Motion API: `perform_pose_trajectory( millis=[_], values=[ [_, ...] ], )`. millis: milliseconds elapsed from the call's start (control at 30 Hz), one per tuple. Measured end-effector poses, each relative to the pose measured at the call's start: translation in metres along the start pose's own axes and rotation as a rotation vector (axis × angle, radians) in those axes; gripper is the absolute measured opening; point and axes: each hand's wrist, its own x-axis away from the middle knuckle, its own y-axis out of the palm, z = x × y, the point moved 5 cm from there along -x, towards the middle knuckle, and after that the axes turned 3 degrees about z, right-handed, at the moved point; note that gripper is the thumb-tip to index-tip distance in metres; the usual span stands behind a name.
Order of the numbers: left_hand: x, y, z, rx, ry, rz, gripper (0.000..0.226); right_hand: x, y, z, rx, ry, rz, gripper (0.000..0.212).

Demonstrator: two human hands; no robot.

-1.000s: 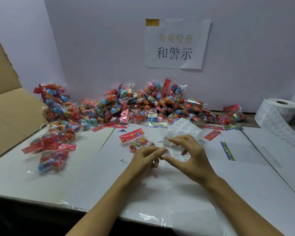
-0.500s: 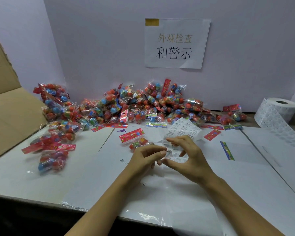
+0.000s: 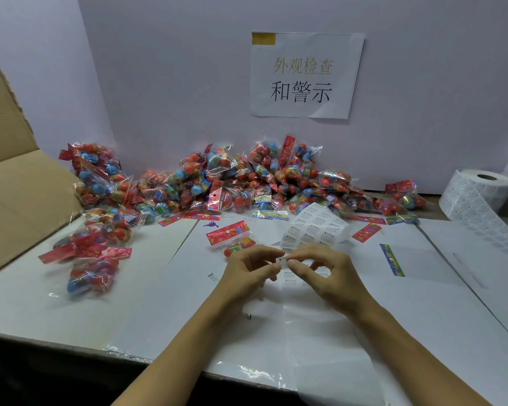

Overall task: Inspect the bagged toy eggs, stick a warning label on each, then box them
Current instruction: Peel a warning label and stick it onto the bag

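A curled sheet of white warning labels (image 3: 316, 227) lies at the table's middle. My left hand (image 3: 251, 269) and my right hand (image 3: 327, 272) meet over its near end, fingertips pinching one small white label (image 3: 283, 262) between them. Just behind my left hand lies one bag of toy eggs (image 3: 230, 238) with a red header card. A long heap of bagged toy eggs (image 3: 247, 183) runs along the back wall. A few more bags (image 3: 91, 259) lie at the left.
An open cardboard box (image 3: 18, 194) stands at the left edge. A roll of labels (image 3: 478, 194) sits at the back right, its strip trailing forward. Loose red and striped header cards (image 3: 367, 232) lie on the white table sheets (image 3: 305, 332). A paper sign hangs on the wall.
My two hands have closed together over the label sheet. A small label is now pinched between their fingertips and lifted off the sheet.
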Motion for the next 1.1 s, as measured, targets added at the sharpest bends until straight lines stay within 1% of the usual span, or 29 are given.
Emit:
perform_pose_trajectory(
  millis=[67,100,133,200,267,300,333,367,433,467,533,600,633,700,767,833,933,1033,1100],
  values=[
    [-0.001,-0.001,-0.001,-0.004,0.009,0.045,0.026,0.0,-0.001,-0.001,-0.011,0.001,0.028,0.009],
    [-0.002,-0.004,-0.001,-0.031,0.025,0.106,0.024,0.0,-0.002,-0.001,-0.021,0.003,0.045,0.009],
    [-0.003,-0.008,0.0,-0.111,0.06,0.197,0.021,-0.001,-0.003,-0.001,-0.033,0.007,0.059,0.01],
    [0.0,-0.018,0.003,-0.439,0.162,0.421,0.021,-0.001,-0.005,-0.001,-0.043,0.017,0.079,0.014],
    [0.004,-0.025,0.007,-0.754,0.219,0.62,0.038,-0.001,-0.006,-0.001,-0.038,0.018,0.088,0.023],
    [0.005,-0.028,0.006,-0.844,0.186,0.683,0.048,-0.002,-0.006,-0.002,-0.038,0.013,0.091,0.027],
    [0.004,-0.033,0.003,-0.899,0.111,0.71,0.058,-0.002,-0.006,-0.002,-0.037,0.008,0.091,0.03],
    [0.002,-0.037,-0.003,-0.927,0.001,0.69,0.063,-0.001,-0.005,-0.002,-0.034,0.01,0.089,0.034],
    [-0.003,-0.044,-0.017,-0.962,-0.213,0.565,0.064,-0.001,-0.005,-0.002,-0.026,0.028,0.082,0.044],
    [-0.005,-0.045,-0.023,-0.978,-0.267,0.503,0.06,-0.001,-0.004,-0.002,-0.023,0.034,0.079,0.049],
    [-0.006,-0.045,-0.026,-1.008,-0.259,0.438,0.052,-0.002,-0.004,-0.003,-0.015,0.038,0.075,0.059],
    [-0.004,-0.043,-0.022,-0.99,-0.185,0.446,0.047,-0.003,-0.003,-0.003,-0.011,0.046,0.077,0.067],
    [-0.004,-0.042,-0.019,-0.941,-0.153,0.452,0.048,-0.003,-0.003,-0.003,-0.006,0.055,0.081,0.071],
    [-0.004,-0.04,-0.016,-0.742,-0.088,0.455,0.05,-0.003,-0.004,-0.002,0.007,0.077,0.092,0.077],
    [-0.004,-0.037,-0.008,-0.53,0.013,0.475,0.046,-0.003,-0.004,-0.001,0.01,0.083,0.107,0.084],
    [-0.003,-0.034,0.001,-0.404,0.127,0.478,0.04,-0.002,-0.005,-0.001,-0.004,0.079,0.135,0.091],
    [0.001,-0.022,0.01,-0.257,0.235,0.375,0.042,-0.002,-0.007,-0.002,-0.073,0.081,0.202,0.092],
    [0.005,-0.013,0.016,-0.147,0.255,0.247,0.044,0.0,-0.009,-0.001,-0.135,0.083,0.258,0.09],
    [0.004,-0.012,0.017,-0.097,0.238,0.231,0.041,0.001,-0.012,0.0,-0.142,0.062,0.313,0.089]
  ],
)
